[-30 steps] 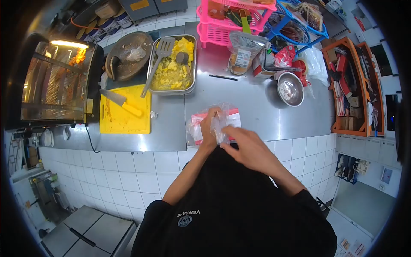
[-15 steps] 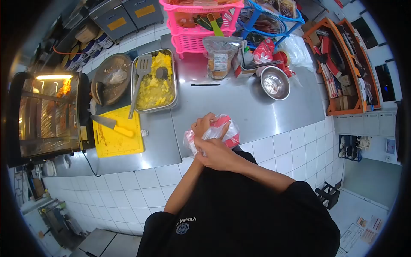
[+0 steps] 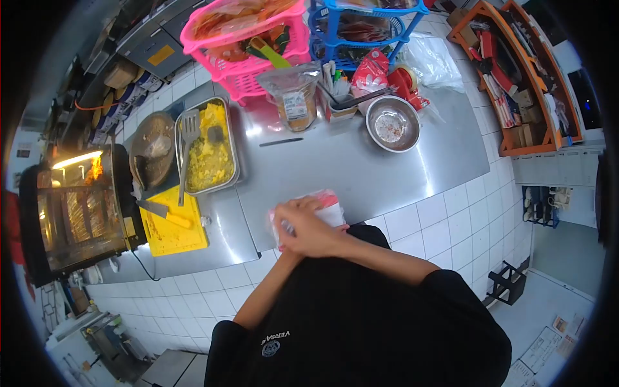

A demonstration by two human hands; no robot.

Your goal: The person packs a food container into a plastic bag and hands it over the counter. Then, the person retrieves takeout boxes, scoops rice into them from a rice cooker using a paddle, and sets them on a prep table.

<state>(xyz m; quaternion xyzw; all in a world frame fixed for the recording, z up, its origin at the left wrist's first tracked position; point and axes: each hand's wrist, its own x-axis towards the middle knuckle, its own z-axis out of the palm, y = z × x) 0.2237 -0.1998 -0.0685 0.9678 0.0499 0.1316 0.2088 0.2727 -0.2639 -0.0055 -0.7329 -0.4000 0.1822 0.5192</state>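
Note:
A red and white packet in clear plastic (image 3: 330, 209) lies at the front edge of the steel counter, partly under both hands. My right hand (image 3: 313, 233) crosses over my left wrist, its fingers bent around the near left side of the packet; what they hold is hidden. My left hand (image 3: 302, 208) is mostly covered by the right one, and only some blurred fingers show on the packet. Behind the hands a dark pen (image 3: 281, 142) lies on the counter (image 3: 309, 168).
Left: yellow cutting board (image 3: 169, 233) with a knife (image 3: 171, 216), tray of yellow food (image 3: 216, 161), stone mortar (image 3: 153, 145), lit display cabinet (image 3: 87, 206). Back: pink basket (image 3: 245, 74), blue basket (image 3: 361, 48), brown pouch (image 3: 295, 106), metal bowl (image 3: 392, 124). Right: orange shelf (image 3: 509, 84).
The view has shifted and turned. My right hand has moved leftward across my left wrist, where it was earlier pulling at the clear plastic on the right. The packet stays at the counter edge.

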